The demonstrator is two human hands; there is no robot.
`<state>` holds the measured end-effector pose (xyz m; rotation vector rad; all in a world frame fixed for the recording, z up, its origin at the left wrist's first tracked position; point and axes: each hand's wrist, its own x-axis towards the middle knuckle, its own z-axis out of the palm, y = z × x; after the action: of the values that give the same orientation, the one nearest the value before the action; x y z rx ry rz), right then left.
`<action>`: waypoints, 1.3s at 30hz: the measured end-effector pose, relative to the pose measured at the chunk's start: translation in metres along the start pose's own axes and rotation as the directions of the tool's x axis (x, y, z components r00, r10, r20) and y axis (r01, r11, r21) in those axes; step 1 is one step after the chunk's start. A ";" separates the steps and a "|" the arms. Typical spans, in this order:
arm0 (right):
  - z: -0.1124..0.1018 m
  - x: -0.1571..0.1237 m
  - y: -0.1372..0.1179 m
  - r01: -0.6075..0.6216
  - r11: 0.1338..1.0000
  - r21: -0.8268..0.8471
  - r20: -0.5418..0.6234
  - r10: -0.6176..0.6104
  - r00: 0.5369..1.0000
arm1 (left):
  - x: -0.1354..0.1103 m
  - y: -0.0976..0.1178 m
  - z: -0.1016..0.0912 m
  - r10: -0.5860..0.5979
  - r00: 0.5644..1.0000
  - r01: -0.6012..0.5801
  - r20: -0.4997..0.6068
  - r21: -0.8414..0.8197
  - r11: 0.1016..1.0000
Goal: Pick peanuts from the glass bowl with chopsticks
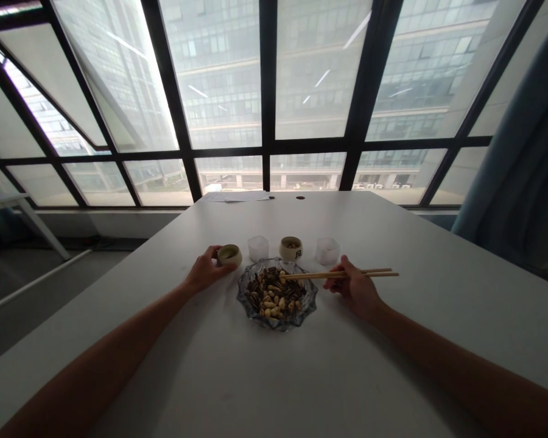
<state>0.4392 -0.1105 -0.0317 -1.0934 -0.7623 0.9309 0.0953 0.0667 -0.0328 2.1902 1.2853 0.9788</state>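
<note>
A scalloped glass dish of mixed nuts and dark seeds sits on the white table in front of me. My right hand is closed round a pair of wooden chopsticks, whose tips reach left over the dish. My left hand grips a small beige cup just left of the dish. Behind the dish stand a second beige cup and two small clear plastic cups.
Sheets of paper lie at the table's far edge, beside a round cable hole. Large dark-framed windows fill the background. A blue curtain hangs at the right. Another white table stands at the left.
</note>
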 end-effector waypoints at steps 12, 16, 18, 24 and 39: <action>-0.013 0.022 -0.015 0.357 0.934 -0.007 -0.324 -0.340 0.883 | 0.060 0.128 0.055 0.287 0.893 -0.383 0.346 0.250 0.889; -0.020 0.028 -0.022 0.392 0.920 -0.021 -0.352 -0.374 0.858 | 0.073 0.151 0.083 0.072 0.868 -0.293 0.491 0.391 0.872; -0.021 0.030 -0.024 0.399 0.917 -0.021 -0.354 -0.380 0.855 | 0.076 0.156 0.088 0.013 0.853 -0.277 0.522 0.432 0.858; -0.015 0.024 -0.038 0.452 0.885 -0.114 -0.304 -0.464 0.832 | 0.081 0.155 0.094 0.204 0.861 -0.418 0.466 0.419 0.806; -0.006 0.000 -0.046 0.626 0.490 -0.606 0.222 -0.652 0.725 | 0.069 0.159 0.097 0.583 0.767 -0.642 0.269 0.341 0.686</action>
<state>0.4555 -0.1208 0.0105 -1.2570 -1.4102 -0.0498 0.2819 0.0492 0.0315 3.0867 0.7186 0.7831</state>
